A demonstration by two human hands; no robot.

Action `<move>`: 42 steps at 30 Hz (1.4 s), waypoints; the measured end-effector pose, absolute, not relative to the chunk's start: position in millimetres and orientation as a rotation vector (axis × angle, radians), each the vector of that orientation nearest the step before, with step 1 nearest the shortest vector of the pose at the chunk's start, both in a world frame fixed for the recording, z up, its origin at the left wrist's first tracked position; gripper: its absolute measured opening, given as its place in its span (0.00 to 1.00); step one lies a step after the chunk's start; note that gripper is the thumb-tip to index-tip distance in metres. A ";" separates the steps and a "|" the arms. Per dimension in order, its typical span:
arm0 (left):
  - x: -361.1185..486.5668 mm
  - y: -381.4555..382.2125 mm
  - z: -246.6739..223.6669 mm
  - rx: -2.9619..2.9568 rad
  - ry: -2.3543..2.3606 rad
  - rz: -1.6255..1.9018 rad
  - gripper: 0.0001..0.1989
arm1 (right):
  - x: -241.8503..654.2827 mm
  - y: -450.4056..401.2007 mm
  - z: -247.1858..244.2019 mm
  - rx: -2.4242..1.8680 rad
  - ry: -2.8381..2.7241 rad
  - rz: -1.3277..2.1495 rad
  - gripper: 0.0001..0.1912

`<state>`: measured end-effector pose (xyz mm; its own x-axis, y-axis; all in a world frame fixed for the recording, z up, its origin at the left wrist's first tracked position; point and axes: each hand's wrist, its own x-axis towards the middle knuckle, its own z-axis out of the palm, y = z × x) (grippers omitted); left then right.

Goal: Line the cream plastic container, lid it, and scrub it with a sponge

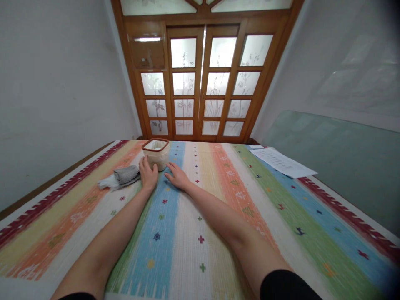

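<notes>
A small square bin [160,160] with pale sides and a brown rim stands upright at the far left-middle of the table. Something white shows inside it, too small to make out. My left hand [148,174] is at the bin's front left, fingers apart, seeming to touch its side. Just right of the bin, my right hand [177,176] has its fingers spread and is empty; whether its fingertips touch the bin I cannot tell. A grey cloth [127,175] with a jagged edge lies left of my left hand, and a crumpled white cloth [108,182] sticks out beside it.
A colourful striped tablecloth [215,187] covers the table. Printed white paper [281,161] lies at the far right. A pale green panel [337,158] stands along the right side. Beyond the table are wooden doors with glass panes [200,83].
</notes>
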<state>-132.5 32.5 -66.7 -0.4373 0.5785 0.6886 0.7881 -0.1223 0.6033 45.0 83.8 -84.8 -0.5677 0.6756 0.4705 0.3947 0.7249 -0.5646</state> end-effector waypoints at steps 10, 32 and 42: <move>-83.0 36.1 -74.4 -2.424 -1.764 -0.981 0.15 | 182.5 68.8 -78.2 -0.996 -2.262 0.398 0.14; -29.1 47.5 -102.2 -2.769 -1.782 -0.652 0.29 | 243.2 62.7 -93.4 -1.170 -2.477 0.247 0.30; -28.6 49.7 -107.2 -2.743 -1.752 -0.820 0.26 | 242.1 58.3 -87.8 -1.186 -2.488 0.215 0.31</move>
<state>-28.6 49.7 -107.2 0.3433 0.8955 0.2833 0.7915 -0.4382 0.4261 242.1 58.3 -87.8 -0.5748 0.7736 0.2667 0.7163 0.6333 -0.2931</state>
